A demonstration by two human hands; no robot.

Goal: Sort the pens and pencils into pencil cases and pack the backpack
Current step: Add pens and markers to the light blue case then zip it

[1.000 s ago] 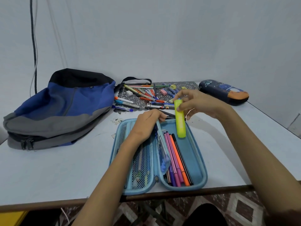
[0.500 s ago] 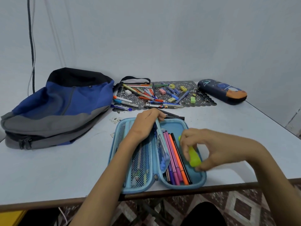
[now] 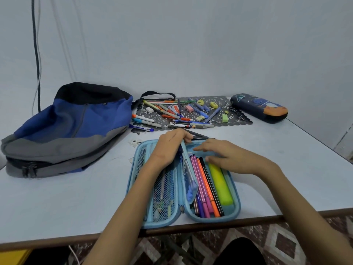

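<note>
Two hands over open blue pencil case (image 3: 235, 211) on counter (image 3: 76, 197). Left hand (image 3: 170, 143) fingers (image 3: 184, 135) curled, pinching divider flap (image 3: 188, 175). Right hand (image 3: 227, 156) palm down, fingers straight, released; yellow highlighter (image 3: 220, 185) in case just beneath.

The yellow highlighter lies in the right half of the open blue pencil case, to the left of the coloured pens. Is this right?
No. In the head view the yellow highlighter lies in the right half of the open blue pencil case, to the right of the coloured pens.

Left hand (image 3: 172, 144) grips the pencil case (image 3: 237, 205) at its far middle; right hand (image 3: 227, 157), fingers straight and pointing left, lies over its far right half.
</note>
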